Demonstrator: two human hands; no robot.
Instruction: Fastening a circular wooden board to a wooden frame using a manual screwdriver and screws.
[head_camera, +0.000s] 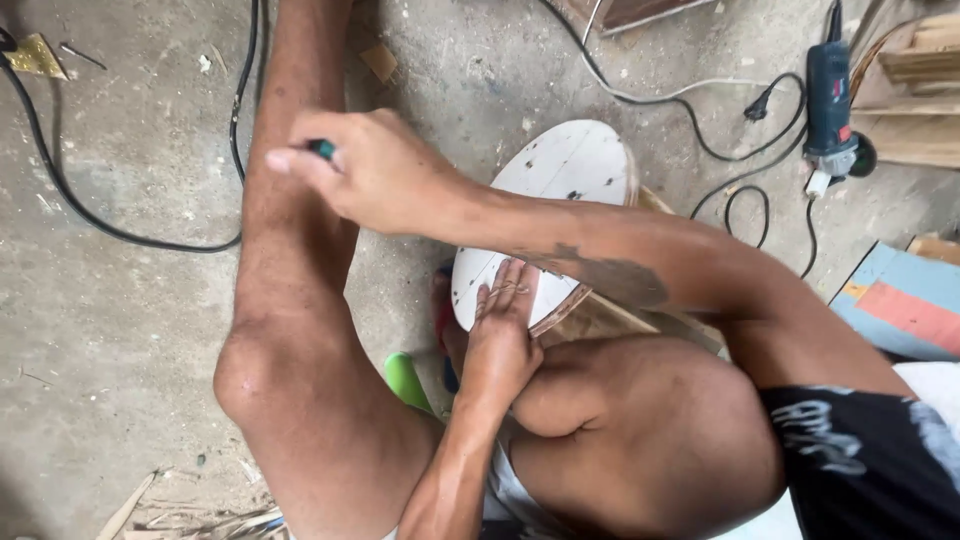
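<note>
Right hand (375, 170), grip closed around a green-handled tool (322, 149), is raised up-left of the white oval board (560, 190); nearer left hand (503, 325) lies flat, open, pressing its near end

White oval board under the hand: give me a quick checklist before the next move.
1. Board held down: ok. The left hand lies flat on the white oval board, near its lower edge.
2. Tool in grip: ok. The right hand is closed on a green-handled tool; its tip is hidden.
3. Tool on the board: not ok. The right hand is off to the side, above the leg.
4. Fingers away from the working end: cannot tell, the end is not visible.
5. Cords away from the board: ok. The black cable and the grinder lie apart on the floor.
</note>
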